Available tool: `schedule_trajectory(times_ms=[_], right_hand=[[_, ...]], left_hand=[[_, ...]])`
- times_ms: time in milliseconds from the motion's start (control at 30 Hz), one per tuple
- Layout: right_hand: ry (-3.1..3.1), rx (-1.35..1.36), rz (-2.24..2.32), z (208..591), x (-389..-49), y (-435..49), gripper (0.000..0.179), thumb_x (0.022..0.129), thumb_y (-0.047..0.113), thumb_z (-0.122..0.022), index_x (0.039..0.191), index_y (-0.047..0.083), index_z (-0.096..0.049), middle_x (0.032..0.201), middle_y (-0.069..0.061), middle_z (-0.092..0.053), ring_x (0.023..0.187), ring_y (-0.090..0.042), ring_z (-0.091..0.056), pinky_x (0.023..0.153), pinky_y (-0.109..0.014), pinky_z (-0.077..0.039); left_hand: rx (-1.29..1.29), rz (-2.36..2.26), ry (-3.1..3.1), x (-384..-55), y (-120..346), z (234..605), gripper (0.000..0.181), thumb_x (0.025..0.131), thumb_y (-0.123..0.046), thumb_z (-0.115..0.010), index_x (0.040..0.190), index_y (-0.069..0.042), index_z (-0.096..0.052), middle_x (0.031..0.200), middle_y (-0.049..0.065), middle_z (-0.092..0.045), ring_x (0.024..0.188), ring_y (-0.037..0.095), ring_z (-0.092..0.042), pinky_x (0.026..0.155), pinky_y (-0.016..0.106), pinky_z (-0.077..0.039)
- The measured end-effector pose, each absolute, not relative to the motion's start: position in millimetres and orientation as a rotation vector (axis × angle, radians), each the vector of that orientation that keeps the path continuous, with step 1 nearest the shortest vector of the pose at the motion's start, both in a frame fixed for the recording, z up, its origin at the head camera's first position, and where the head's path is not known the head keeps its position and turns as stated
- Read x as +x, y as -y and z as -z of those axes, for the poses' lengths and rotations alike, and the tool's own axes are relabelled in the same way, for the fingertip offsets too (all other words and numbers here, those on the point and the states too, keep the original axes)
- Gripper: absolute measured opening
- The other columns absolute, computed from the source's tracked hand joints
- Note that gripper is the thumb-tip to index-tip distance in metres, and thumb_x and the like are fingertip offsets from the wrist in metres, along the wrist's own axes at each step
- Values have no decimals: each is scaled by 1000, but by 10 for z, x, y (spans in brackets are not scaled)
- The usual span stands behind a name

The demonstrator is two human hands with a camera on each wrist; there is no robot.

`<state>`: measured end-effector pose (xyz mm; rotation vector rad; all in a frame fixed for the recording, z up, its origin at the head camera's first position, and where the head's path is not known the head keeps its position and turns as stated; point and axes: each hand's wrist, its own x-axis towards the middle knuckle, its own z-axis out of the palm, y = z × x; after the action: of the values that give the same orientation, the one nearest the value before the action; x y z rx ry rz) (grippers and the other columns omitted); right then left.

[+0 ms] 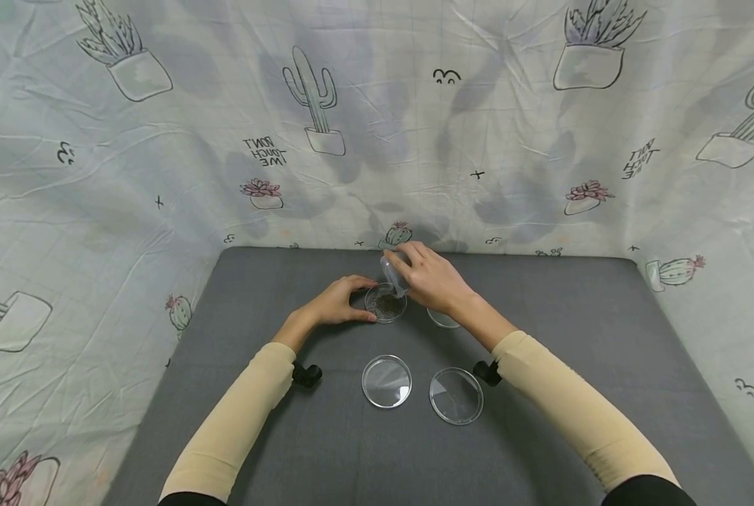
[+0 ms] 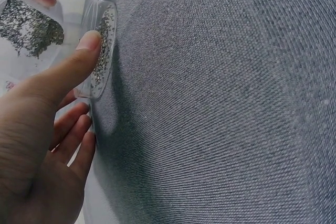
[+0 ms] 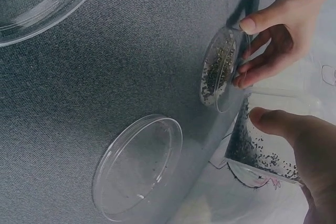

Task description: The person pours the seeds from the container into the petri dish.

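My left hand point(image 1: 334, 302) grips a clear petri dish point(image 1: 384, 306) by its sides, thumb at the near rim and fingers around the far side. Small dark grains point(image 3: 218, 72) cover part of the dish's bottom. Over the dish, my right hand point(image 1: 436, 280) holds a clear plastic box point(image 1: 392, 274), tilted with its lower end above the dish. In the right wrist view, dark grains lie along one side of the box point(image 3: 270, 148), and my right thumb point(image 3: 270, 120) presses on its wall. The left wrist view shows a heap of grains inside it too.
Another clear dish point(image 1: 443, 320) lies partly behind my right forearm. Two more clear round dishes or lids, one on the left point(image 1: 386, 381) and one on the right point(image 1: 456, 396), lie nearer on the grey table point(image 1: 288, 450). A patterned cloth point(image 1: 377, 105) hangs behind the table.
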<state>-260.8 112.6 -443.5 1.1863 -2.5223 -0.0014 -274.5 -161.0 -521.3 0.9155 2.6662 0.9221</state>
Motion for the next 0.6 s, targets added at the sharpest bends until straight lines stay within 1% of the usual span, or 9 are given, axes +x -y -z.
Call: schedule_trajectory(times_ms=[133, 233, 400, 600], right_hand=[[2635, 1141, -55, 4423, -2601, -1151, 96, 85, 27, -96, 165, 7, -46, 155, -20, -54, 145, -37, -53, 117, -47, -54], [2704, 1099, -135, 4430, -2605, -1176, 96, 86, 29, -95, 165, 8, -44, 157, -20, -52, 149, -38, -51, 117, -49, -54], [2783, 1025, -296, 4452, -2622, -1243, 96, 88, 32, -94, 166, 9, -43, 160, -20, -51, 151, -38, -49, 118, -52, -54], [2860, 884, -572, 4444, -2624, -1348, 99, 84, 31, -96, 165, 8, -43, 158, -21, -53, 147, -41, -54, 117, -58, -53]], left_hand=[[959, -948, -2669, -2928, 1694, 5521, 86, 87, -63, -86, 152, -12, -63, 157, 13, -62, 148, 35, -55, 125, 58, -44], [967, -939, -2679, -3049, 1745, 5711, 90, 84, -72, -83, 153, -18, -63, 157, 6, -62, 149, 30, -55, 125, 56, -44], [999, -914, -2696, -3167, 1777, 5860, 92, 81, -74, -85, 151, -19, -64, 155, 4, -64, 148, 29, -57, 124, 55, -46], [986, -908, -2702, -3160, 1767, 5842, 92, 80, -73, -86, 151, -19, -64, 156, 5, -63, 150, 29, -56, 126, 54, -44]])
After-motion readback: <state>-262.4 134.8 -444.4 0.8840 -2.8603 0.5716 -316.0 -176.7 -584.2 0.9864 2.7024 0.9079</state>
